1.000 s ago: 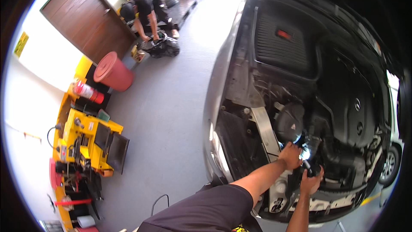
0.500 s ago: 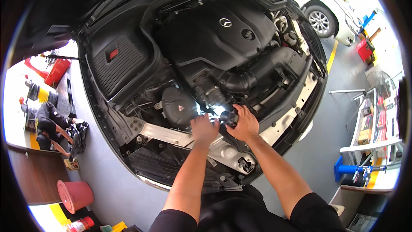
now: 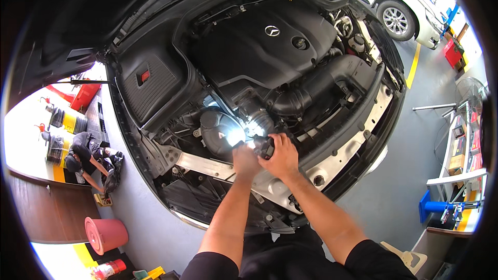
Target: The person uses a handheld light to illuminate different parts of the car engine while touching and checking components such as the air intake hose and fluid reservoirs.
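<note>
Flashlight (image 3: pixel 263 147) apparently gripped between both hands.

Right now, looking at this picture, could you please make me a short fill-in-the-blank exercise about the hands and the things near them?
1. Both hands, the left hand and the right hand, are over the open engine bay of a ____.
2. The right hand grips a small black flashlight that throws a bright ____ spot on the parts below.
3. The large engine cover is ____ in colour.
4. On the floor at lower left lies a ____ bucket.

Missing words: car; white; black; red
</note>
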The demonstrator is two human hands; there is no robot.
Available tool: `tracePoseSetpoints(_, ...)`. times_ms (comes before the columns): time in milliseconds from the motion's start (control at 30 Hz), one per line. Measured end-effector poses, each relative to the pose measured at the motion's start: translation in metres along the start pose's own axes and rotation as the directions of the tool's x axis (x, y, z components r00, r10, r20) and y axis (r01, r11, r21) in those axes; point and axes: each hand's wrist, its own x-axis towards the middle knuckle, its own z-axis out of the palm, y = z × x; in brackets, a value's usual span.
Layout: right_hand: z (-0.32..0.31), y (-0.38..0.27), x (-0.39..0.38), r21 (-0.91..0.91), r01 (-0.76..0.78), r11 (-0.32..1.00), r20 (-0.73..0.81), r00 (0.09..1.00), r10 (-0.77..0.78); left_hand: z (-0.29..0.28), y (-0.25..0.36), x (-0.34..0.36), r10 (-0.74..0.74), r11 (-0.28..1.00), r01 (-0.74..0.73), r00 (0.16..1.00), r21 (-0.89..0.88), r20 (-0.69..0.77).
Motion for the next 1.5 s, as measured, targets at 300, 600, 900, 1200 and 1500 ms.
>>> tracePoseSetpoints(300, -0.006, 0.002, -0.015, 0.192, -0.181, 0.965, -0.051, 0.98, 0.194, 0.017, 0.012, 0.005, 0.019, 0.998, -0.013, 0.993, -0.054, 0.117)
tracePoseSetpoints(600, -0.015, -0.028, -0.019, 0.062, -0.228, 0.972, 0.042, 0.973, 0.226, -0.027, -0.045, 0.019, 0.372, 0.883, -0.277, 0.906, -0.38, 0.203)
tracePoseSetpoints(900, 0.007, -0.008, -0.026, 0.157, -0.33, 0.931, 0.047, 0.944, 0.326, -0.09, -0.148, 0.047, 0.388, 0.908, -0.412, 0.895, -0.073, -0.219)
tracePoseSetpoints(1200, 0.007, -0.014, -0.021, -0.012, -0.314, 0.949, 0.139, 0.94, 0.312, -0.084, -0.148, 0.11, 0.077, 0.994, -0.09, 0.978, -0.056, -0.195)
tracePoseSetpoints(1500, -0.006, -0.01, -0.02, -0.01, -0.254, 0.967, 0.081, 0.964, 0.254, -0.088, -0.164, 0.153, 0.679, 0.726, -0.685, 0.704, 0.053, -0.209)
